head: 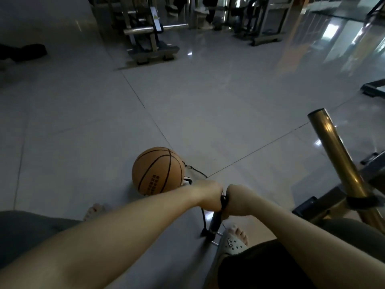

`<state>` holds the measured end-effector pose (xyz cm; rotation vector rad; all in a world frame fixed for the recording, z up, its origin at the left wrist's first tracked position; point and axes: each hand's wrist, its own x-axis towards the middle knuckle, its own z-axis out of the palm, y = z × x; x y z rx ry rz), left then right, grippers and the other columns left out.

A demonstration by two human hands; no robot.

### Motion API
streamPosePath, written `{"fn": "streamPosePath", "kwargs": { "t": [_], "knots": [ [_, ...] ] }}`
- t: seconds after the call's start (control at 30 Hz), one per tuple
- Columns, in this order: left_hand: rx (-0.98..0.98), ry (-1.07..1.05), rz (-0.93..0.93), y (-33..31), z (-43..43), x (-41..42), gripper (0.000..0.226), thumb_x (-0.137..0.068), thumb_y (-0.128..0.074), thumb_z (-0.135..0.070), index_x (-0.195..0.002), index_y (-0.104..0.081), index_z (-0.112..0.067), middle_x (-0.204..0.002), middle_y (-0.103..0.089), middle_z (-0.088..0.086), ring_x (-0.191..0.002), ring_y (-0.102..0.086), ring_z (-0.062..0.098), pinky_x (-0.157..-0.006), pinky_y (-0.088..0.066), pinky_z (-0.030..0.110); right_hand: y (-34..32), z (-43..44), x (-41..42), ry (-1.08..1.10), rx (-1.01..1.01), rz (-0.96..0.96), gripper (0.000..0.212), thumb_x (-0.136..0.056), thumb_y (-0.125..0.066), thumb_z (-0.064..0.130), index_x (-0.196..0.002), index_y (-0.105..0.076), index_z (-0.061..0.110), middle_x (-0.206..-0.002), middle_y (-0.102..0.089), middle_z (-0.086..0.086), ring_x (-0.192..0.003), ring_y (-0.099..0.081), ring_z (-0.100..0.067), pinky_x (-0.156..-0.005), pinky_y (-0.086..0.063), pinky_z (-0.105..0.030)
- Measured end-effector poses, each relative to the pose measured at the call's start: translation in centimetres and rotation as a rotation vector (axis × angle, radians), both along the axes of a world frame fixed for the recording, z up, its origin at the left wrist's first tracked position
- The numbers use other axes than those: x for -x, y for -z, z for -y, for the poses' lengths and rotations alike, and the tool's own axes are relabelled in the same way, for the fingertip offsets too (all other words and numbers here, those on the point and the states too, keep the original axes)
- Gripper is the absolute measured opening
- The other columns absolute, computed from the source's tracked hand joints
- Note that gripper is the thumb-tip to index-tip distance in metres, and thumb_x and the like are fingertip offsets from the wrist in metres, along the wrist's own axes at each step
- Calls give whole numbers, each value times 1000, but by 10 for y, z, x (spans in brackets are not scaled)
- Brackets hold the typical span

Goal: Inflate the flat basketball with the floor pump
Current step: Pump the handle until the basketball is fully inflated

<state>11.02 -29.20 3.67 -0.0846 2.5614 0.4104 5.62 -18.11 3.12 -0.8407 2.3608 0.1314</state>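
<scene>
We stretch both arms forward and down, left hand (209, 195) and right hand (239, 202) side by side atop the floor pump (215, 223). Our fists hide nearly all of its handle, fingers curled tight around it. The basketball (158, 171) sits on the floor (83, 122) just beyond, left of the pump.

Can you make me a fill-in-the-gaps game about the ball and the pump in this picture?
1. The left hand and right hand both grip the pump by its ____.
2. The basketball rests on the tiled ____.
3. Seen from the person, the basketball lies to the ____ of the pump.
4. The shiny pole on the right is coloured ____.
Missing words: handle; floor; left; gold.
</scene>
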Motion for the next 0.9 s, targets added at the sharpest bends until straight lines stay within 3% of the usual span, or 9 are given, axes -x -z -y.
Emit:
{"fn": "streamPosePath", "kwargs": {
  "t": [0.13,0.23,0.37,0.43,0.57,0.8,0.9],
  "knots": [
    [-78,-63,-50,-79,22,18,5,-80,-66,-4,-83,-70,-5,-68,-60,7,-59,-56,22,-51,-43,29,-89,12,19,-5,175,16,47,-65,-83,48,-60,-56,9,-38,-47,2,-42,-48,-20,-55,-49,-33],
    [-69,-67,-75,-110,30,26,10,-82,-69,-6,-91,-71,-6,-75,-63,7,-64,-59,20,-54,-47,29,-119,20,26,-8,205,-17,50,-64,-83,49,-63,-56,8,-43,-49,-1,-42,-47,-20,-54,-45,-31],
    [-129,-60,-62,-56,29,11,10,-79,-68,-9,-86,-73,-7,-74,-66,9,-61,-57,21,-52,-43,30,-64,14,8,-26,180,-95,44,-66,-79,52,-65,-55,16,-62,-56,1,-58,-53,-17,-56,-47,-32],
    [-102,-27,-84,-12,23,1,5,-81,-65,-15,-80,-67,-10,-70,-63,5,-59,-56,20,-48,-40,28,-25,7,2,-47,132,-129,42,-70,-75,52,-66,-51,18,-64,-56,2,-59,-56,-16,-52,-45,-28],
    [-6,27,-127,51,9,-6,17,-80,-61,-21,-65,-51,-21,-63,-53,0,-61,-56,24,-47,-32,26,38,-1,-7,-79,18,-182,38,-78,-65,47,-65,-42,20,-71,-53,1,-66,-55,-18,-59,-46,-26],
    [25,2,-85,52,2,-21,28,-85,-62,-24,-64,-43,-22,-63,-46,-2,-69,-57,29,-56,-38,30,55,-3,-18,-57,56,-151,40,-78,-64,49,-65,-36,23,-70,-46,4,-70,-55,-19,-63,-48,-27],
    [13,9,-62,29,2,-25,17,-86,-65,-25,-73,-58,-17,-68,-56,2,-68,-59,26,-52,-40,29,36,-4,-18,-29,66,-89,44,-74,-72,54,-67,-42,23,-68,-49,5,-68,-55,-15,-64,-48,-27]
  ]
}}
